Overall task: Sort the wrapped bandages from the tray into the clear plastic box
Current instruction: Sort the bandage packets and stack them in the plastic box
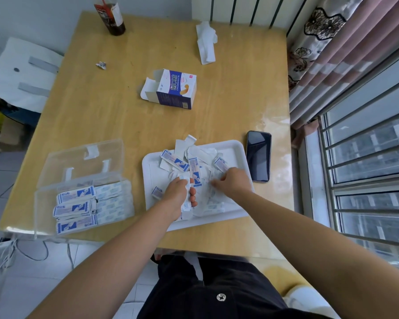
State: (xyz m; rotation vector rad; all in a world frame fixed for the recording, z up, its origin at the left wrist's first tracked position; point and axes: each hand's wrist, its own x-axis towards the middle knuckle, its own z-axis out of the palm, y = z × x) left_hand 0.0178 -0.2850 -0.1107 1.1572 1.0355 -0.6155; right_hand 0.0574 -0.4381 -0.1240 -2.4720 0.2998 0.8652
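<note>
wooden table (101,111) by window (366,157), left fingers (192,192) gripping bandages (185,207), right fingers' (215,183) hold unclear

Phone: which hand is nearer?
Right. The right hand is over the right side of the tray, just beside the phone; the left hand grips wrapped bandages farther left, mid-tray.

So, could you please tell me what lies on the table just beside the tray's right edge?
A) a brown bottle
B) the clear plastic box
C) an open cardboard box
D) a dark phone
D: the dark phone lies flat right next to the right rim of the white tray, while the clear plastic box sits off to the tray's left.
</note>
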